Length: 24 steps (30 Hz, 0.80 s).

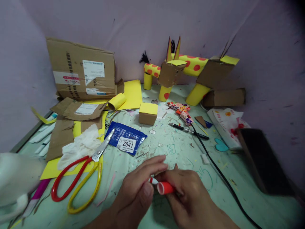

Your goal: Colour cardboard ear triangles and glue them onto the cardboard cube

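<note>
Near centre: in left hand [137, 186], marker [154, 181] apparently pinched by the thumb, tip toward the right; in right hand [188, 187], red cap [168, 188] gripped, mouth facing left, just beside the tip. Cap off at this moment; whether coming off or going on, cannot tell. At far centre, spotted animal figure [170, 74], to judge by looks close to complete: ears up, legs under, dark tail tuft at left, red-orange spots on body and front leg, none visible on rear leg. To its right, second spotted figure [194, 66], similarly advanced, spots on body, none seen on its front leg. Nearer, small yellow-topped box [148, 117], standing apart and unspotted; loose yellow tube [117, 101] to its left, no spots made out. Any use left for these two: cannot tell. Hard to make out: marker's barrel, hidden by left hand; lower fingers of right hand, also hidden; rear of second figure, masked by first figure's head; white mug [21, 181], cut off at left edge; phone [263, 162] at right, blurred, screen dark.
</note>
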Motion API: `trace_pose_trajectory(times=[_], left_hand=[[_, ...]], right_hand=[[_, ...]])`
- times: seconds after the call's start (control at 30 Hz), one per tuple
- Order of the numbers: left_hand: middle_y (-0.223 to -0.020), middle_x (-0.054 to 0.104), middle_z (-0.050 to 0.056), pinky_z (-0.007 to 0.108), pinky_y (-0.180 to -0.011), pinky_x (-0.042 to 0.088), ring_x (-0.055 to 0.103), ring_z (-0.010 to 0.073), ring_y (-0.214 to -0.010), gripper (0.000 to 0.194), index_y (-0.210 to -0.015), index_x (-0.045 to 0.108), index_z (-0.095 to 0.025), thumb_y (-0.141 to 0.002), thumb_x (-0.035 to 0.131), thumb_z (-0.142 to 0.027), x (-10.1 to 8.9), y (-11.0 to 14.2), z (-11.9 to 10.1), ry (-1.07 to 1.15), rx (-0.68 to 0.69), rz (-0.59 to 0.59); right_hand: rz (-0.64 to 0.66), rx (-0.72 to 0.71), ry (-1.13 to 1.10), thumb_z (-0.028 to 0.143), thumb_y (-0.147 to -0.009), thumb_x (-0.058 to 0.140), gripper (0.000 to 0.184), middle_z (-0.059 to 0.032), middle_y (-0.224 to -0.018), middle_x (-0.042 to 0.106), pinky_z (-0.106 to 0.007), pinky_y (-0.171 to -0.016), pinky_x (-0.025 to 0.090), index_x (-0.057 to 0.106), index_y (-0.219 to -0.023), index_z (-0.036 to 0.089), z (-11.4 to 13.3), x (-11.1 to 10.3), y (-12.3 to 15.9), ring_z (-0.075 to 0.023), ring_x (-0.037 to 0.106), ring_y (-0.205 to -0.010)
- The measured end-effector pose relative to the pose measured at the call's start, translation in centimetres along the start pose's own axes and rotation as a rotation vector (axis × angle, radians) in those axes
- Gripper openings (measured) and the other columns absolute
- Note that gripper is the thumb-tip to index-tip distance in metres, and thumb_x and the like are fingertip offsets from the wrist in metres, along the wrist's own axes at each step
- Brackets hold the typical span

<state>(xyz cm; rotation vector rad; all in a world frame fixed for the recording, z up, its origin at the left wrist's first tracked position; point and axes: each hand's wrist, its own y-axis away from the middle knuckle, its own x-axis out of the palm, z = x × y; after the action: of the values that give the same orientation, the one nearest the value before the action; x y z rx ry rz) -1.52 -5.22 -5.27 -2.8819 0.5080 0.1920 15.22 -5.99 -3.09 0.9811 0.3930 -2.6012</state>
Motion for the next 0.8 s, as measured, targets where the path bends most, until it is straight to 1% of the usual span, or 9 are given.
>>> trace_pose_trajectory(times=[0.07,0.17,0.23,0.3,0.4,0.47,0.57,0.63,0.8], left_hand=[[-0.139,0.045,0.007,0.042,-0.101,0.039,0.042,0.0247,-0.128,0.048,-0.127,0.050,-0.026,-0.092,0.028,-0.052,-0.1,-0.1,-0.3,-0.181,0.081,-0.154],[-0.122,0.057,0.006,0.034,-0.089,0.045,0.053,0.0197,-0.112,0.030,-0.114,0.054,-0.023,-0.092,0.036,-0.031,0.0,0.2,-0.3,-0.534,0.239,-0.315],[-0.090,0.065,0.003,0.030,-0.070,0.047,0.060,0.0167,-0.083,0.022,-0.094,0.058,-0.022,-0.087,0.038,-0.022,0.6,0.7,-0.1,-0.691,0.404,-0.180],[-0.070,0.064,0.000,0.030,-0.055,0.042,0.056,0.0156,-0.061,0.023,-0.081,0.058,-0.020,-0.083,0.035,-0.017,1.6,1.5,0.3,-0.856,0.443,-0.010],[-0.077,0.069,0.002,0.030,-0.053,0.040,0.057,0.0160,-0.062,0.029,-0.089,0.061,-0.017,-0.078,0.036,-0.006,2.9,2.8,1.0,-1.107,0.460,0.036],[-0.091,0.071,0.004,0.030,-0.058,0.042,0.060,0.0167,-0.071,0.035,-0.099,0.062,-0.015,-0.077,0.037,-0.003,3.3,3.5,1.3,-1.223,0.491,0.032],[-0.101,0.071,0.007,0.029,-0.060,0.044,0.060,0.0166,-0.073,0.037,-0.099,0.065,-0.013,-0.076,0.038,-0.001,3.5,4.1,1.4,-1.324,0.498,0.059],[-0.101,0.071,0.008,0.029,-0.055,0.043,0.059,0.0161,-0.066,0.033,-0.095,0.067,-0.013,-0.076,0.042,-0.003,3.8,4.2,1.4,-1.380,0.527,0.041],[-0.103,0.070,0.010,0.024,-0.037,0.034,0.047,0.0084,-0.040,0.028,-0.095,0.068,-0.013,-0.073,0.053,-0.003,4.9,4.4,1.4,-1.498,0.516,-0.008]], right_hand=[[0.014,0.037,0.023,0.008,-0.065,0.045,0.018,0.0006,-0.059,0.064,-0.024,-0.051,0.041,0.058,-0.064,0.021,-0.9,-1.2,-0.5,-0.0146,0.060,-0.053],[-0.188,0.157,0.329,0.013,-0.070,0.047,0.023,-0.0045,-0.073,0.073,-0.031,-0.054,0.045,0.067,-0.074,0.022,-3.9,-2.9,-1.4,-0.0236,0.067,-0.064],[-0.247,0.213,0.444,0.019,-0.078,0.048,0.024,-0.0087,-0.090,0.074,-0.038,-0.063,0.050,0.070,-0.087,0.022,-6.0,-3.6,-2.1,-0.0285,0.068,-0.078],[-0.337,0.168,0.432,0.024,-0.084,0.049,0.025,-0.0124,-0.105,0.070,-0.043,-0.076,0.050,0.069,-0.098,0.020,-7.2,-4.0,-2.5,-0.0303,0.065,-0.095],[-0.546,0.042,0.328,0.030,-0.087,0.051,0.024,-0.0127,-0.111,0.062,-0.043,-0.084,0.047,0.065,-0.101,0.019,-6.6,-4.2,-2.2,-0.0280,0.058,-0.104],[-0.678,0.069,0.239,0.038,-0.090,0.045,0.026,-0.0074,-0.092,0.062,-0.037,-0.074,0.049,0.065,-0.090,0.021,-5.3,-4.2,-1.2,-0.0238,0.060,-0.090],[-0.630,0.202,0.071,0.044,-0.095,0.032,0.042,-0.0002,-0.062,0.059,-0.028,-0.049,0.044,0.062,-0.073,0.026,-3.6,-3.8,1.2,-0.0171,0.056,-0.056],[-0.534,0.197,-0.012,0.043,-0.094,0.038,0.036,0.0020,-0.056,0.059,-0.024,-0.041,0.042,0.060,-0.071,0.027,-2.8,-3.3,2.7,-0.0146,0.054,-0.046],[-0.436,0.139,-0.143,0.029,-0.083,0.062,0.004,0.0003,-0.071,0.068,-0.024,-0.052,0.054,0.064,-0.087,0.028,-1.6,-1.2,3.7,-0.0171,0.066,-0.061]])
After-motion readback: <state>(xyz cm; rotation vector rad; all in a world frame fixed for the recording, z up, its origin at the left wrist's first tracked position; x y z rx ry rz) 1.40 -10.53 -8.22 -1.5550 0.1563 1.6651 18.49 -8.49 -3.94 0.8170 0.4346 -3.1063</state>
